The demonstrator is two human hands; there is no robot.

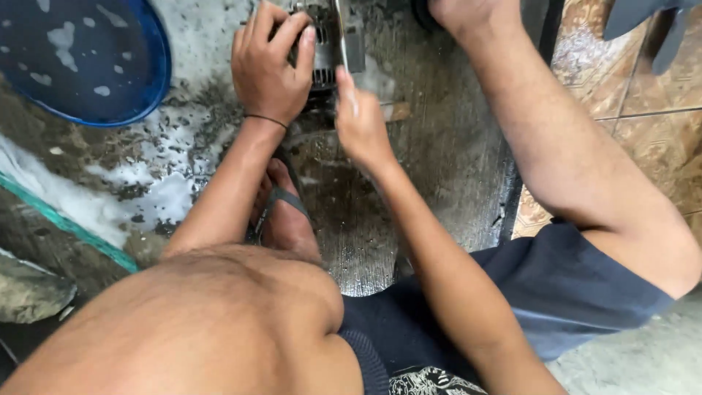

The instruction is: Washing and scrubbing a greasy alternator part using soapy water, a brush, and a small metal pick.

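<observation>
A grimy metal machine part (333, 44) with ribbed vents sits at twelve o'clock in the view, at the top edge, on a wet, dark floor mat (431, 183). The left hand (269, 69) lies over its left side, fingers (289, 33) curled down and gripping the casing. The right hand (360, 121), just at five o'clock from the part, has its fingers closed around a thin metal tool (341, 33) whose blade runs up against the part's face.

A black band (265, 118) circles the left wrist. Below the hands, at six o'clock, a foot in a sandal (281, 212) rests on the mat, between the two forearms. At ten o'clock a blue basin (80, 58) holds water flecked with foam, and suds (139, 183) spread across the ground at nine o'clock. A green hose (66, 223) crosses at eight o'clock. Brown patterned tiles (651, 102) lie at two o'clock.
</observation>
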